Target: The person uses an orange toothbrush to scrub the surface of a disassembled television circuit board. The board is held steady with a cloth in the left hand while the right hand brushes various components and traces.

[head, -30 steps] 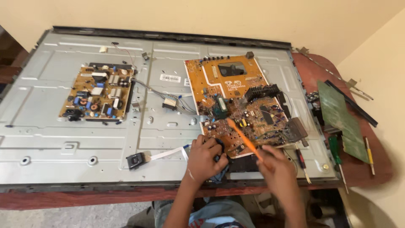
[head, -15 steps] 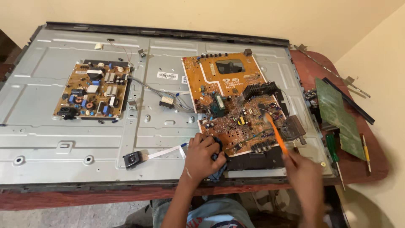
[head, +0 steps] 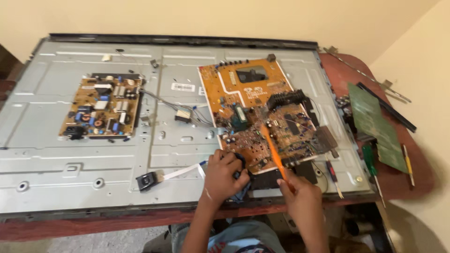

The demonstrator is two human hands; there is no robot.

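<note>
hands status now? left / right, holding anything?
Left hand: curled on the near edge of the orange circuit board, by a dark part.
Right hand: closed on an orange tool.

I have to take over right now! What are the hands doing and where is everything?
Left hand: gripping the near edge of the big orange circuit board, over a blue part.
Right hand: holding an orange tool, its tip laid across that board.
The board lies loose and tilted on the grey metal back panel of a flat screen.
A smaller board is mounted at the left, with wires running off it.
A green board and screwdrivers lie on the red table at the right.
Done or left: cannot tell.
</note>
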